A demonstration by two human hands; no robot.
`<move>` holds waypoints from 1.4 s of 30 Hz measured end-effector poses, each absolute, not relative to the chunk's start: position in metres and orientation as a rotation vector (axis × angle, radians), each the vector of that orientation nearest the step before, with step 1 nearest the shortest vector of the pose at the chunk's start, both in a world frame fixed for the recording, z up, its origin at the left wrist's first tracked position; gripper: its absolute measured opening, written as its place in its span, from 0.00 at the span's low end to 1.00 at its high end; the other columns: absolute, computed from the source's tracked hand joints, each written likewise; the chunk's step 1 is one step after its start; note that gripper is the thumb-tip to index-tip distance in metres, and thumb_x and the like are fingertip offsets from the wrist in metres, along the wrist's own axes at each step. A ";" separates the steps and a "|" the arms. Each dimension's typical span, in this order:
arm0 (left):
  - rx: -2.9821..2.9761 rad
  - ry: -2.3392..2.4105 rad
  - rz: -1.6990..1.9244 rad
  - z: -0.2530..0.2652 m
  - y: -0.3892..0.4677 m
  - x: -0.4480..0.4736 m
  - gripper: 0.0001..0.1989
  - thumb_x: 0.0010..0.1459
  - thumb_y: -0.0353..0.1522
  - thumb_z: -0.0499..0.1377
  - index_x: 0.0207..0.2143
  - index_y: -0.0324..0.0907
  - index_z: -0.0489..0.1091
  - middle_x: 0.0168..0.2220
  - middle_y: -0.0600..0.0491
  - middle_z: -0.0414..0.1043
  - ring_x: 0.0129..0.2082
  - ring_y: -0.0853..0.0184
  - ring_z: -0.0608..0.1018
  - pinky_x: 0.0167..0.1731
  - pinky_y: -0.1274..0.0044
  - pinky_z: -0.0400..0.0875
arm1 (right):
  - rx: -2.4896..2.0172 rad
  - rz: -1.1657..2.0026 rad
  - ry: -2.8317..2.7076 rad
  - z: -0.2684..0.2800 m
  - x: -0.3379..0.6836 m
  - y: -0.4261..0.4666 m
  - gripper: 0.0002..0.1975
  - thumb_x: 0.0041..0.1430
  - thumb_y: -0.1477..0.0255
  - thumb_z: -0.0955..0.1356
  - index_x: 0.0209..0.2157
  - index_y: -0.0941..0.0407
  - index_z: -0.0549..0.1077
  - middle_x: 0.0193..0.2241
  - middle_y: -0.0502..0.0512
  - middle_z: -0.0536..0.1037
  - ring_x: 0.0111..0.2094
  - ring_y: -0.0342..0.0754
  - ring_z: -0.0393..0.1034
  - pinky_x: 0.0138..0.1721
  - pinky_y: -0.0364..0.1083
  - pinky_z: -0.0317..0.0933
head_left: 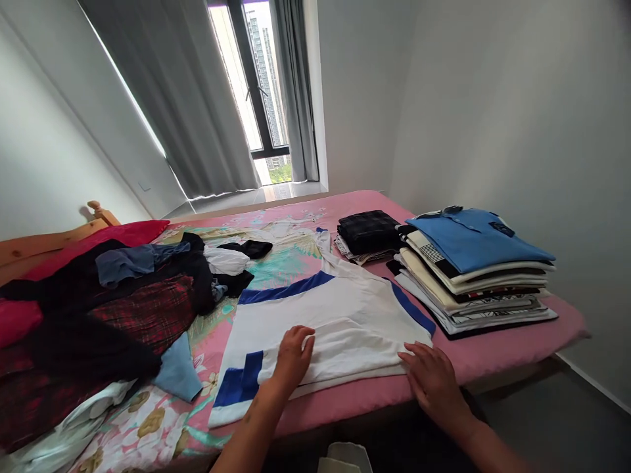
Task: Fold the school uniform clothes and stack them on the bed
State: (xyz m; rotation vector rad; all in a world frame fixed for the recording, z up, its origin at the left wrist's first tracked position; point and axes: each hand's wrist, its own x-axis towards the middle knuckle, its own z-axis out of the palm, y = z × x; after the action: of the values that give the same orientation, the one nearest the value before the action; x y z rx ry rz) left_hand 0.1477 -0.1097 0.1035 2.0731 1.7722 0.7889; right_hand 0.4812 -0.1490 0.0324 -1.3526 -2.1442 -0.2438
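A white long-sleeved top point(290, 309) with blue trim lies spread on the bed in front of me. Its near sleeve point(350, 348) is folded across the body, with the blue-banded cuff at the left. My left hand point(296, 358) rests on this sleeve near the cuff, fingers loosely curved and thumb apart. At the right end of the same fold, my right hand point(434, 381) touches the top's edge with its fingers stretched out. The far sleeve point(324, 243) extends away toward the back of the bed.
Folded clothes point(478, 289) stand in a tall stack at the right, a blue shirt uppermost. Behind it is a smaller dark pile point(369, 230). A heap of loose clothes point(148, 302) covers the bed's left side. The pink bed edge point(345, 401) runs just before me.
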 end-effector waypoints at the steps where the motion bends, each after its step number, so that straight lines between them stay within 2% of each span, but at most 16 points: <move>1: 2.091 1.748 0.750 0.103 -0.099 0.161 0.14 0.59 0.35 0.48 0.40 0.45 0.71 0.43 0.49 0.71 0.45 0.62 0.71 0.48 0.69 0.64 | -1.361 -0.246 -2.145 0.031 0.480 -0.147 0.18 0.56 0.76 0.61 0.47 0.50 0.69 0.49 0.55 0.70 0.54 0.54 0.60 0.56 0.58 0.47; 7: 2.108 1.758 0.509 0.095 -0.046 0.216 0.14 0.59 0.33 0.49 0.44 0.44 0.71 0.45 0.47 0.70 0.47 0.60 0.70 0.47 0.68 0.62 | -1.403 -0.248 -2.115 0.027 0.484 -0.140 0.18 0.54 0.79 0.61 0.45 0.50 0.70 0.48 0.53 0.72 0.54 0.54 0.60 0.56 0.58 0.46; 12: 2.084 1.808 0.330 0.096 -0.023 0.232 0.13 0.56 0.38 0.52 0.35 0.43 0.74 0.40 0.45 0.72 0.44 0.57 0.71 0.44 0.68 0.62 | -1.401 -0.240 -2.095 0.028 0.489 -0.134 0.16 0.55 0.77 0.62 0.44 0.49 0.71 0.47 0.53 0.73 0.53 0.54 0.61 0.57 0.59 0.44; 18: 2.038 1.811 0.208 0.093 -0.003 0.237 0.12 0.51 0.41 0.55 0.27 0.44 0.74 0.35 0.48 0.74 0.38 0.60 0.73 0.39 0.70 0.62 | -1.396 -0.211 -2.098 0.029 0.492 -0.131 0.12 0.57 0.76 0.63 0.41 0.49 0.71 0.44 0.51 0.74 0.52 0.53 0.62 0.57 0.59 0.44; 22: 1.997 1.865 0.249 0.085 0.001 0.240 0.14 0.54 0.42 0.53 0.26 0.43 0.72 0.34 0.48 0.74 0.37 0.60 0.73 0.40 0.69 0.60 | -1.418 -0.149 -2.115 0.030 0.494 -0.132 0.10 0.58 0.76 0.62 0.38 0.50 0.71 0.41 0.50 0.75 0.49 0.51 0.65 0.56 0.57 0.45; 27: 1.968 1.926 0.363 0.076 -0.007 0.241 0.14 0.55 0.42 0.52 0.29 0.43 0.72 0.36 0.49 0.73 0.41 0.61 0.72 0.41 0.71 0.59 | -1.443 -0.093 -2.133 0.033 0.497 -0.136 0.10 0.58 0.77 0.61 0.38 0.50 0.71 0.40 0.51 0.75 0.47 0.50 0.66 0.55 0.57 0.47; 34: 1.947 1.910 0.424 0.075 -0.012 0.238 0.15 0.55 0.42 0.53 0.29 0.43 0.73 0.35 0.49 0.73 0.38 0.62 0.72 0.39 0.72 0.59 | -1.454 -0.097 -2.077 0.029 0.511 -0.133 0.19 0.51 0.81 0.60 0.45 0.53 0.67 0.47 0.56 0.70 0.51 0.53 0.62 0.56 0.57 0.50; 38: 1.957 1.864 0.426 0.076 -0.011 0.235 0.14 0.55 0.42 0.52 0.28 0.44 0.73 0.34 0.50 0.73 0.38 0.64 0.73 0.38 0.74 0.60 | -1.464 -0.085 -2.024 0.028 0.518 -0.128 0.15 0.55 0.78 0.60 0.45 0.55 0.67 0.45 0.59 0.70 0.50 0.52 0.62 0.53 0.54 0.56; 42: 1.968 1.858 0.429 0.075 -0.011 0.235 0.13 0.53 0.42 0.53 0.29 0.44 0.73 0.35 0.51 0.73 0.39 0.62 0.72 0.39 0.73 0.60 | -1.448 -0.079 -2.071 0.032 0.517 -0.123 0.15 0.56 0.78 0.60 0.44 0.54 0.68 0.45 0.58 0.71 0.50 0.52 0.62 0.53 0.54 0.56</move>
State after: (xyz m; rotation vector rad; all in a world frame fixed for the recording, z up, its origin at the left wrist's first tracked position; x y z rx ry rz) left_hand 0.2346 -0.0111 0.0747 1.9678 1.8582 0.4288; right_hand 0.5175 -0.1227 0.0324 -1.4482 -2.0709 -0.0790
